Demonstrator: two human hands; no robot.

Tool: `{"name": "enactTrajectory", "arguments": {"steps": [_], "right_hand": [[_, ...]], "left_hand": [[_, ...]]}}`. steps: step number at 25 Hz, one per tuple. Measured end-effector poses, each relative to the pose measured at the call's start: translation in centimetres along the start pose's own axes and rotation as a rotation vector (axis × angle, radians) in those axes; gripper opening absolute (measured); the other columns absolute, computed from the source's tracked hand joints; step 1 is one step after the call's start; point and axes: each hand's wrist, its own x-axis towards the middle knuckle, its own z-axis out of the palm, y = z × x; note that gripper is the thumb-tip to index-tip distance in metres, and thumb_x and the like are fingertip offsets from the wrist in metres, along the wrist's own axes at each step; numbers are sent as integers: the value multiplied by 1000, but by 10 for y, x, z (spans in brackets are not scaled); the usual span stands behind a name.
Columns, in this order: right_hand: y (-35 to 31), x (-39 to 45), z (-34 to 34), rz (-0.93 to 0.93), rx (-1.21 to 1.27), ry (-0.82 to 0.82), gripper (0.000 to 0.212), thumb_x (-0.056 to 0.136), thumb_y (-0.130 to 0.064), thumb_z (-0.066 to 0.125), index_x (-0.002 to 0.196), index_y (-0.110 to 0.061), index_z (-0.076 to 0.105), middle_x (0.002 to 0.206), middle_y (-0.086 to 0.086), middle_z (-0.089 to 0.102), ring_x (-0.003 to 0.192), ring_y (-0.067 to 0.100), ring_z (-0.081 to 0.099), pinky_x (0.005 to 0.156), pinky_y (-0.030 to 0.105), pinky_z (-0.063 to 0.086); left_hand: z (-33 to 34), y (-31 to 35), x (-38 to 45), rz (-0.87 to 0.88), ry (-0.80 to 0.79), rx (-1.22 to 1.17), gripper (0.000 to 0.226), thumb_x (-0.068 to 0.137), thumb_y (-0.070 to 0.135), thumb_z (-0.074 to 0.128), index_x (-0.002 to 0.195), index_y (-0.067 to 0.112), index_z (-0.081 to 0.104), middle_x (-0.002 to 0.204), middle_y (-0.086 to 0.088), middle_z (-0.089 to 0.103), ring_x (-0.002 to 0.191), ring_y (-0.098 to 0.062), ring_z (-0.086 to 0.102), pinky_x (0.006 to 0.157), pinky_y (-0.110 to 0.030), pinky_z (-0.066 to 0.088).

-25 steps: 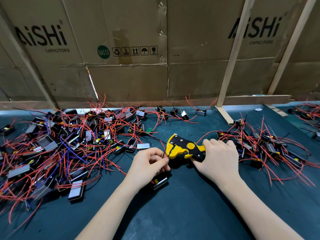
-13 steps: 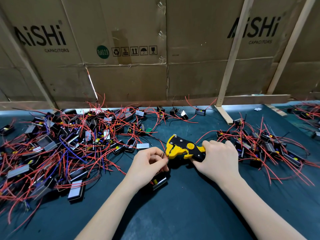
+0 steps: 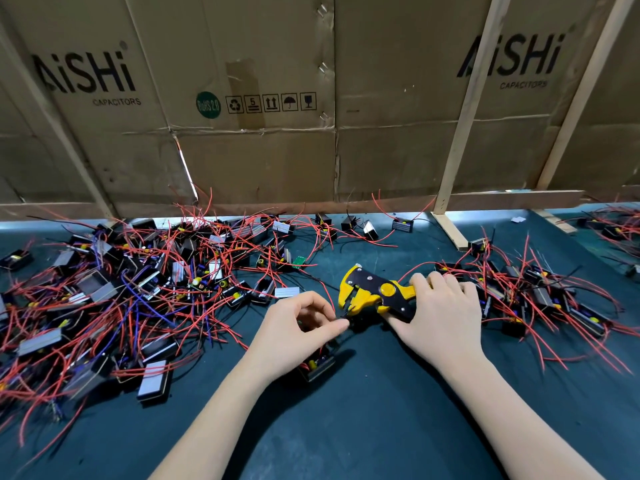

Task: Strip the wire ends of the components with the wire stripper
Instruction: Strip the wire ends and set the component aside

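- The left hand (image 3: pixel 294 327) pinched a thin wire end (image 3: pixel 341 317) between thumb and forefinger, at the mouth of the wire stripper (image 3: pixel 375 294), centre frame.
- The right hand (image 3: pixel 440 317) was clenched round the stripper's handles, its yellow head pointing left.
- The wire's component (image 3: pixel 317 363) sat on the desk (image 3: pixel 363 427), just below the left hand.
- Best, I'd say, to seat the tip squarely in the jaws, keep the pinch firm, then squeeze.
- Unsorted components (image 3: pixel 114 299) were heaped at left, another pile (image 3: pixel 540 299) at right.
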Motion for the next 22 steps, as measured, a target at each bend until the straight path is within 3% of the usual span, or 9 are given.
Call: {"name": "enactTrajectory", "arguments": {"steps": [3, 5, 8, 9, 11, 13, 15, 17, 22], "right_hand": [[9, 4, -2, 125, 78, 18, 54, 66, -61, 75, 81, -11, 60, 75, 7, 60, 76, 33, 59, 72, 40, 36], [17, 6, -5, 202, 124, 33, 53, 69, -60, 74, 79, -11, 59, 75, 7, 61, 77, 34, 60, 71, 40, 35], [23, 11, -12, 301, 188, 13, 51, 73, -60, 71, 79, -11, 60, 77, 8, 62, 82, 35, 61, 74, 40, 36], [24, 13, -14, 331, 215, -2, 50, 74, -60, 70, 79, -12, 59, 78, 8, 62, 84, 35, 60, 75, 41, 37], [23, 15, -20, 373, 280, -17, 49, 76, -60, 69, 79, -12, 59, 80, 7, 62, 86, 35, 60, 78, 43, 41], [21, 15, -26, 387, 352, 9, 47, 75, -58, 70, 79, -12, 58, 78, 6, 61, 84, 36, 59, 78, 46, 43], [19, 15, -29, 369, 432, 19, 45, 74, -56, 71, 77, -14, 56, 75, 4, 59, 79, 33, 58, 76, 48, 45], [18, 14, -28, 311, 457, -35, 44, 73, -57, 70, 74, -16, 54, 72, -1, 57, 77, 30, 58, 75, 46, 45], [23, 7, -10, 69, 52, -228, 54, 71, -72, 61, 89, -22, 60, 85, -3, 62, 90, 26, 60, 78, 38, 35]], "left_hand": [[-21, 0, -4, 30, -151, 353, 50, 57, 64, 80, 91, 34, 61, 79, 13, 61, 59, -2, 49, 58, -16, 41], [-29, 2, -5, -45, -275, 315, 41, 62, 53, 84, 86, 29, 61, 71, 11, 60, 49, -3, 48, 51, -17, 41], [-16, 8, -5, -33, -187, 221, 25, 76, 32, 82, 85, 19, 63, 68, 7, 61, 49, -4, 52, 52, -20, 45], [-9, 10, -5, -46, -179, 89, 24, 81, 24, 79, 97, 17, 62, 77, 5, 64, 56, -4, 57, 57, -21, 48], [5, 15, -6, -89, -282, -313, 43, 91, 5, 65, 127, 18, 48, 113, -3, 65, 90, -12, 70, 77, -29, 57], [7, 16, -5, -32, -299, -422, 57, 93, -5, 57, 140, 19, 36, 137, -6, 53, 116, -19, 64, 95, -34, 54], [0, 13, -1, 59, -178, -365, 53, 92, -6, 57, 138, 17, 42, 135, -6, 55, 115, -20, 64, 96, -31, 52], [-14, 11, 3, 126, 68, -268, 42, 91, -7, 59, 126, 15, 55, 122, -3, 65, 107, -20, 66, 94, -29, 52], [-56, -6, 8, 204, 808, 96, 30, 86, -10, 58, 105, 13, 64, 98, 0, 67, 89, -10, 63, 85, -30, 53]]}}
